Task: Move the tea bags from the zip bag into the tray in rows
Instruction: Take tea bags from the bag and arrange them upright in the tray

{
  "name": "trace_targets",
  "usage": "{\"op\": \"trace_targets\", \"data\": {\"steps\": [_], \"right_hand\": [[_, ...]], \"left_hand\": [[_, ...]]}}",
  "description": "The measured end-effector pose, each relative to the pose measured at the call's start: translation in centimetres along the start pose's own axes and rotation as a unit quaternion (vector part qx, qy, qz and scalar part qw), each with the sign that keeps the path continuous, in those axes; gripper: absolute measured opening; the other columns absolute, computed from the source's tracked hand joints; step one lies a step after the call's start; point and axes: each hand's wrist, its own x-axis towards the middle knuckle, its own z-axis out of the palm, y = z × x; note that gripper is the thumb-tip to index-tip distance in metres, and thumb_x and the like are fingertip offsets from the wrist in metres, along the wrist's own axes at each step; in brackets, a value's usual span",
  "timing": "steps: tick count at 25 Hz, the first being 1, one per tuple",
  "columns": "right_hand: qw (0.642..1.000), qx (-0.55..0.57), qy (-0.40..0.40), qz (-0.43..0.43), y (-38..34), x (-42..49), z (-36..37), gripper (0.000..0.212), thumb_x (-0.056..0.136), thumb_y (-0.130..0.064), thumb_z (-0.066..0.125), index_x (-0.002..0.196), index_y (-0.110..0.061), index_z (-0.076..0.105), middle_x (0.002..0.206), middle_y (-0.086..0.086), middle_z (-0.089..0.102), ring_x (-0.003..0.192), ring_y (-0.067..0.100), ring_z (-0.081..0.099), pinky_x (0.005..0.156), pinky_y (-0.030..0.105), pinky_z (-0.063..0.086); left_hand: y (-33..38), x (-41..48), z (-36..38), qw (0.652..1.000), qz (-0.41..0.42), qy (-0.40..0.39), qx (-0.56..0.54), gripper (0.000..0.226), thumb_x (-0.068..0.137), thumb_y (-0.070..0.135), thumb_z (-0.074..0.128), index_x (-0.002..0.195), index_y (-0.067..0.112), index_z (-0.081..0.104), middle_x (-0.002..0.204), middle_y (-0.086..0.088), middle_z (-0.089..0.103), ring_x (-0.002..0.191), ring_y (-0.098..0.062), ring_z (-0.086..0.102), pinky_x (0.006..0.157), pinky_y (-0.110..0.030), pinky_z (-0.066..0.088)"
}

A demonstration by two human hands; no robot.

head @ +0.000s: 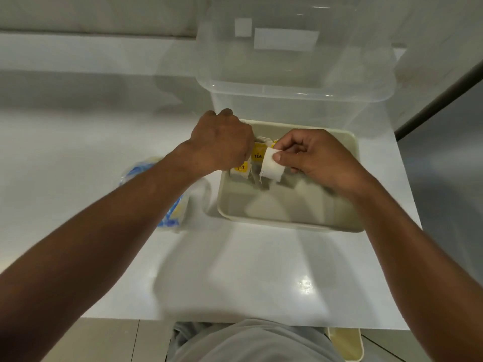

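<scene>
A cream tray (287, 220) sits on the white table, its near half bare. Both hands are over its far left part. My left hand (222, 142) grips a bunch of tea bags (257, 154) with yellow tags, one reading TEA. My right hand (311, 155) pinches a white tea bag (270, 169) between thumb and fingers, just right of the bunch. A few tea bags seem to lie on the tray floor under the hands, blurred. The zip bag (167, 194), clear with blue and yellow print, lies on the table left of the tray, partly behind my left forearm.
A large clear plastic box (295, 82) stands right behind the tray. The table's near edge (235, 322) runs just in front of my body. A second cream tray (345, 343) sits below the table at the lower right. A dark edge (439, 100) bounds the table's right side.
</scene>
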Motion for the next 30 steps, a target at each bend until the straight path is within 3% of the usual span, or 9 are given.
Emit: {"op": "trace_targets", "data": {"steps": [3, 5, 9, 13, 15, 20, 22, 26, 30], "right_hand": [[0.997, -0.067, 0.025, -0.007, 0.8, 0.6, 0.9, 0.006, 0.083, -0.022, 0.075, 0.088, -0.024, 0.072, 0.074, -0.01, 0.068, 0.065, 0.007, 0.061, 0.069, 0.026, 0.049], [0.992, -0.126, 0.025, -0.003, 1.2, 1.1, 1.7, 0.006, 0.083, -0.025, 0.074, 0.085, -0.028, 0.07, 0.072, -0.015, 0.066, 0.07, 0.006, 0.061, 0.073, 0.028, 0.05], [0.982, -0.187, 0.001, -0.003, 2.0, 2.0, 2.6, 0.011, 0.083, -0.026, 0.074, 0.082, -0.033, 0.065, 0.075, -0.015, 0.066, 0.074, 0.008, 0.061, 0.075, 0.032, 0.052], [0.977, -0.213, 0.034, -0.001, 2.6, 3.0, 3.1, 0.008, 0.084, -0.029, 0.071, 0.081, -0.033, 0.065, 0.081, -0.01, 0.07, 0.081, 0.015, 0.064, 0.075, 0.034, 0.053], [0.969, -0.245, 0.038, 0.006, 3.1, 3.7, 3.6, 0.005, 0.084, -0.03, 0.069, 0.083, -0.033, 0.065, 0.085, -0.006, 0.071, 0.084, 0.02, 0.064, 0.076, 0.037, 0.053], [0.955, -0.294, 0.038, -0.006, 3.6, 4.2, 4.3, 0.01, 0.088, -0.03, 0.065, 0.097, -0.032, 0.069, 0.088, -0.003, 0.069, 0.087, 0.024, 0.062, 0.071, 0.033, 0.049], [0.961, -0.275, 0.012, 0.002, 3.5, 4.1, 4.3, 0.008, 0.088, -0.029, 0.065, 0.095, -0.031, 0.068, 0.082, -0.006, 0.066, 0.083, 0.023, 0.064, 0.071, 0.034, 0.051], [0.979, -0.183, -0.071, 0.051, 3.3, 4.8, 4.0, 0.009, 0.084, -0.021, 0.069, 0.093, -0.022, 0.069, 0.07, -0.004, 0.068, 0.074, 0.023, 0.071, 0.077, 0.043, 0.058], [0.966, -0.255, 0.0, 0.038, 3.5, 5.6, 4.4, 0.019, 0.083, -0.024, 0.066, 0.101, -0.018, 0.068, 0.086, 0.007, 0.073, 0.084, 0.028, 0.069, 0.079, 0.039, 0.056]], "left_hand": [[0.3, 0.2, 0.2, 0.998, 0.003, 0.015, 0.059, 0.025, 0.092, 0.026, 0.052, 0.069, 0.02, 0.043, 0.066, 0.005, 0.037, 0.087, -0.02, 0.033, 0.07, -0.034, 0.029], [0.5, 0.5, 0.3, 0.997, 0.004, 0.015, 0.07, 0.034, 0.093, 0.023, 0.05, 0.065, 0.018, 0.032, 0.068, 0.003, 0.037, 0.088, -0.021, 0.031, 0.072, -0.035, 0.029], [0.4, 0.7, 0.8, 0.999, -0.003, 0.0, 0.04, 0.029, 0.092, 0.026, 0.051, 0.069, 0.021, 0.035, 0.08, 0.001, 0.047, 0.089, -0.023, 0.031, 0.075, -0.036, 0.029], [0.6, 1.1, 1.6, 0.996, 0.006, 0.055, 0.071, 0.042, 0.092, 0.023, 0.05, 0.063, 0.017, 0.02, 0.078, 0.0, 0.045, 0.088, -0.024, 0.029, 0.072, -0.037, 0.028], [1.1, 1.2, 2.0, 0.994, 0.001, 0.064, 0.084, 0.035, 0.09, 0.017, 0.05, 0.065, 0.014, 0.025, 0.079, -0.001, 0.046, 0.09, -0.026, 0.035, 0.073, -0.038, 0.028], [1.5, 1.2, 2.5, 0.995, -0.021, 0.062, 0.077, 0.008, 0.091, 0.019, 0.053, 0.085, 0.018, 0.059, 0.083, 0.0, 0.057, 0.1, -0.026, 0.049, 0.073, -0.038, 0.028], [1.4, 1.1, 2.5, 0.995, -0.032, 0.057, 0.077, 0.012, 0.091, 0.019, 0.052, 0.079, 0.017, 0.054, 0.085, 0.0, 0.059, 0.102, -0.027, 0.048, 0.074, -0.038, 0.028], [1.3, 1.1, 1.6, 0.996, -0.031, 0.023, 0.074, 0.037, 0.088, 0.018, 0.052, 0.063, 0.017, 0.024, 0.08, 0.002, 0.051, 0.103, -0.026, 0.045, 0.079, -0.039, 0.032], [1.9, 1.4, 1.2, 0.994, -0.048, 0.021, 0.092, 0.029, 0.089, 0.012, 0.05, 0.065, 0.018, 0.035, 0.077, 0.002, 0.05, 0.104, -0.025, 0.045, 0.08, -0.038, 0.031]]}}
